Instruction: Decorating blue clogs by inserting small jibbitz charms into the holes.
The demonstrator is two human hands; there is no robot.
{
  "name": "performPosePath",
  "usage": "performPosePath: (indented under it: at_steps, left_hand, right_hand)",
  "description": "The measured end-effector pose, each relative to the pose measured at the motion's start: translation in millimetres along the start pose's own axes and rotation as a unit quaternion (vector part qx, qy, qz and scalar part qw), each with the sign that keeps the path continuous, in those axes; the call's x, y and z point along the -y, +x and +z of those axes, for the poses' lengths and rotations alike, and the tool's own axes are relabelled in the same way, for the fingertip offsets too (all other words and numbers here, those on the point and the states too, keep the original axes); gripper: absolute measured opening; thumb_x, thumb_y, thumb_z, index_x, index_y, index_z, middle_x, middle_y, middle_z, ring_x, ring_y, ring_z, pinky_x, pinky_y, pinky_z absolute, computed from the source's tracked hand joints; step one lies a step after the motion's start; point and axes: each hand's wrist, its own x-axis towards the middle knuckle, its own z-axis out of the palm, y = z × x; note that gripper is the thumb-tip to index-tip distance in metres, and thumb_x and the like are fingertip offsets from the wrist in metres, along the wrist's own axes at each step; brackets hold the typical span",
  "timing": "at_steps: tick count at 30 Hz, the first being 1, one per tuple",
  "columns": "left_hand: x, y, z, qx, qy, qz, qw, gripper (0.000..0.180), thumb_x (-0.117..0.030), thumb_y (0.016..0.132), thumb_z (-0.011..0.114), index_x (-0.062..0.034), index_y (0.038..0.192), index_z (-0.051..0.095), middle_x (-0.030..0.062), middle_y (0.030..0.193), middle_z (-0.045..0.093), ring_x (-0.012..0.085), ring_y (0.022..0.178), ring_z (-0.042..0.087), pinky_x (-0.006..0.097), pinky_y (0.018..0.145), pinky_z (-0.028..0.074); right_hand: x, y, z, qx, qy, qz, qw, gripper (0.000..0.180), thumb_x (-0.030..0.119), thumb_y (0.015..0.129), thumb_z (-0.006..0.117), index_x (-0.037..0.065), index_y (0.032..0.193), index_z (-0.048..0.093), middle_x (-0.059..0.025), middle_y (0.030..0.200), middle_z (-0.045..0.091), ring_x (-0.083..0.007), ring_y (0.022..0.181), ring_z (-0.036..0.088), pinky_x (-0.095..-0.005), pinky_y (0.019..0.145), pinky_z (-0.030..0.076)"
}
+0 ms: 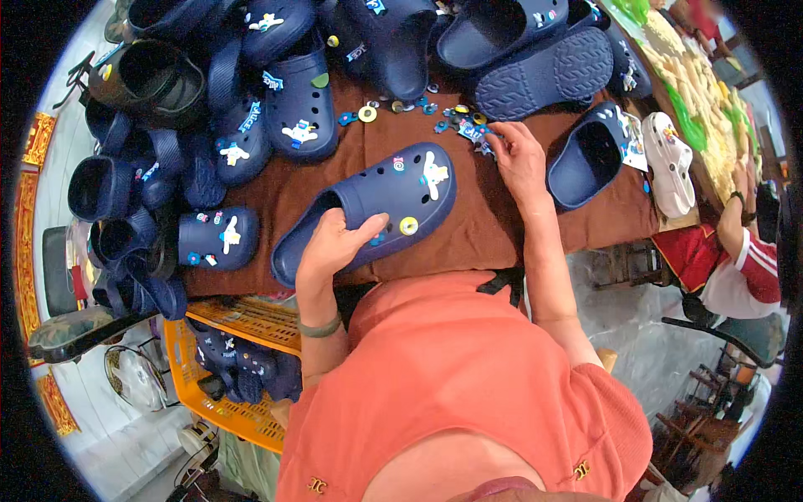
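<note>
A navy clog [368, 197] lies on the brown cloth [493, 226] in front of me, toe pointing to the upper right. Its upper carries a white character charm [434, 174], a pink swirl charm [398, 164] and a round yellow charm [408, 226]. My left hand [328, 241] grips it around the near side, thumb lying over the upper. Beyond the toe, my right hand [520, 159] pinches at a blue-and-white shoe charm [473, 134] at the edge of a scattering of small charms [437, 107]. The fingertips partly hide what they pinch.
Many navy clogs [301, 105] are heaped at the left and back. To the right lie another navy clog [590, 159] and a white clog [667, 167]. An orange basket [180, 360] of clogs stands below the table at left. Another person's arm [736, 226] is at far right.
</note>
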Motion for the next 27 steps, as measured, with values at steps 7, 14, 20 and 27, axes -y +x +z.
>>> performPosePath:
  at_steps: [7,14,20,27]
  left_hand:
    - [3.2,2.9,1.6,0.022,-0.018,0.014,1.000,0.016,-0.018,0.084,0.070,-0.0037,0.086,0.064,-0.0016,0.077,0.062,0.0071,0.069,0.055,0.024,0.063,0.045]
    - [-7.2,0.4,1.3,0.017,-0.006,0.006,1.000,0.021,-0.022,0.084,0.070,-0.0015,0.086,0.063,-0.0007,0.075,0.061,0.0076,0.069,0.054,0.025,0.062,0.045]
    - [-9.7,-0.7,-1.7,0.023,0.014,0.014,1.000,0.025,-0.024,0.084,0.069,-0.0005,0.083,0.062,-0.0008,0.072,0.060,0.0084,0.068,0.054,0.027,0.062,0.046]
    - [-6.1,1.2,-1.2,0.018,0.014,0.022,0.999,0.033,-0.028,0.081,0.068,0.0034,0.086,0.062,0.0082,0.072,0.064,0.0146,0.066,0.060,0.032,0.062,0.049]
  right_hand:
    - [-4.6,-12.2,7.3,0.058,-0.185,-0.053,0.980,0.028,0.018,0.071,0.076,0.011,0.098,0.069,-0.0081,0.095,0.063,-0.0280,0.090,0.060,-0.0402,0.074,0.045]
    - [5.8,-10.7,9.3,0.050,-0.019,0.021,0.998,0.019,0.014,0.077,0.073,0.006,0.094,0.069,-0.0096,0.094,0.066,-0.0271,0.081,0.063,-0.0382,0.071,0.049]
    - [49.1,-3.4,8.6,0.009,0.107,-0.019,0.994,0.015,0.007,0.079,0.072,0.005,0.094,0.071,-0.0104,0.095,0.068,-0.0254,0.082,0.064,-0.0332,0.075,0.050]
    - [107.6,14.2,35.9,0.076,0.107,-0.216,0.968,0.015,0.011,0.073,0.075,0.009,0.087,0.071,-0.0039,0.088,0.068,-0.0226,0.085,0.061,-0.0365,0.079,0.043]
